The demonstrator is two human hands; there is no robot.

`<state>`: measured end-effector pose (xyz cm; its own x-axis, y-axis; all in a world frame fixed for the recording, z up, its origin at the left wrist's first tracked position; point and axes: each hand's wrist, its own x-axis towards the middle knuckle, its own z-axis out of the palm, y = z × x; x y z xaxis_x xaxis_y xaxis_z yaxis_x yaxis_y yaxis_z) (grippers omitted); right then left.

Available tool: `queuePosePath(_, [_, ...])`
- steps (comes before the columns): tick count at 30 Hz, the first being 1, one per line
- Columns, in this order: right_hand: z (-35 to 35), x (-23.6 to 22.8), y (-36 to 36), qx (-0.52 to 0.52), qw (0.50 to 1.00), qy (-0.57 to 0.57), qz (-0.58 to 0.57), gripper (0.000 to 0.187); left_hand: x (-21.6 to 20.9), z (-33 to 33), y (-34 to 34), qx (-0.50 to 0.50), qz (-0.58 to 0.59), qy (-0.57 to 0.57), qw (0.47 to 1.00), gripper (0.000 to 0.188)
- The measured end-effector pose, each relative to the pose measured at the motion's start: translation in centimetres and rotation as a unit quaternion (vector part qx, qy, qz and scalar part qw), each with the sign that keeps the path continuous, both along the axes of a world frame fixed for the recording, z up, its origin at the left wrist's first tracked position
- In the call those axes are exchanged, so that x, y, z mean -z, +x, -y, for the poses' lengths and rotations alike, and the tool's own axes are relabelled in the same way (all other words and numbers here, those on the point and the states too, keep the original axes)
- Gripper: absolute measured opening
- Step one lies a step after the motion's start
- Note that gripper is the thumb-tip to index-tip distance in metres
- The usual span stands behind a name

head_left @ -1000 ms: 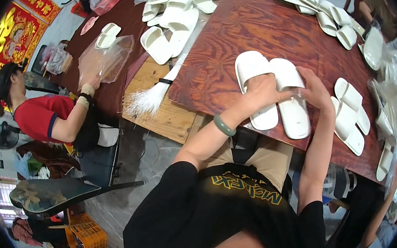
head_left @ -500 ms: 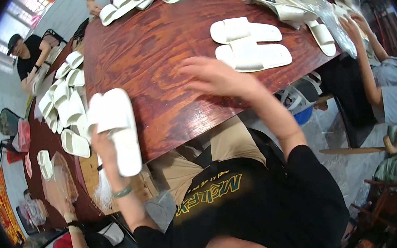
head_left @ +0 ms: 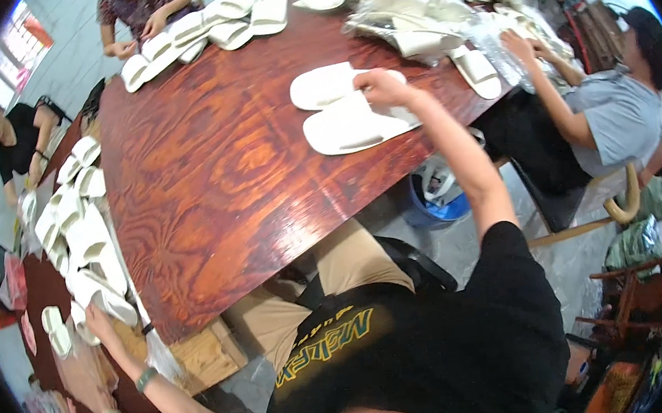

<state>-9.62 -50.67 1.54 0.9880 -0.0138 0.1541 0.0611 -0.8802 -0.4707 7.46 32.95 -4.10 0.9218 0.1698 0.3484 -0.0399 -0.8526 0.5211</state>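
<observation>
Stretched over the table, my right hand [head_left: 385, 88] has its fingers closed on a pair of white slippers [head_left: 340, 130]. The two slippers lie side by side, and the hand hides part of their straps. Far to the left, my left hand [head_left: 103, 325] is closed at the near end of a white slipper [head_left: 105, 297], at the edge of a long pile of white slippers [head_left: 82, 230]. Its fingertips are partly hidden there. A green bangle [head_left: 146, 378] is on my left wrist.
Slippers line the far edge of the wooden table [head_left: 199, 155], before a person [head_left: 145, 13]. Plastic-wrapped slippers [head_left: 417, 23] lie far right, by a person in grey [head_left: 617, 115]. A blue bucket [head_left: 434, 204] stands under the right edge. More people work at the left.
My left hand has carried a pair of slippers from the table's left edge out to the pile. My right hand has moved onto the slippers at the right. The view has shifted right.
</observation>
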Motion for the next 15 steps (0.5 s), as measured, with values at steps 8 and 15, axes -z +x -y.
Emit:
queuePosePath(8, [-17.7,-0.7,-0.1,0.035,0.987,0.119,0.099,0.024,-7.0,20.1,-15.1,0.210,-0.193,-0.409,0.867,0.017])
queuePosePath(15, [-28.3,-2.4,-1.9,-0.003,0.986,0.131,0.104,0.025,-8.5,31.1,-18.7,0.341,-0.226,-0.440,0.799,0.017])
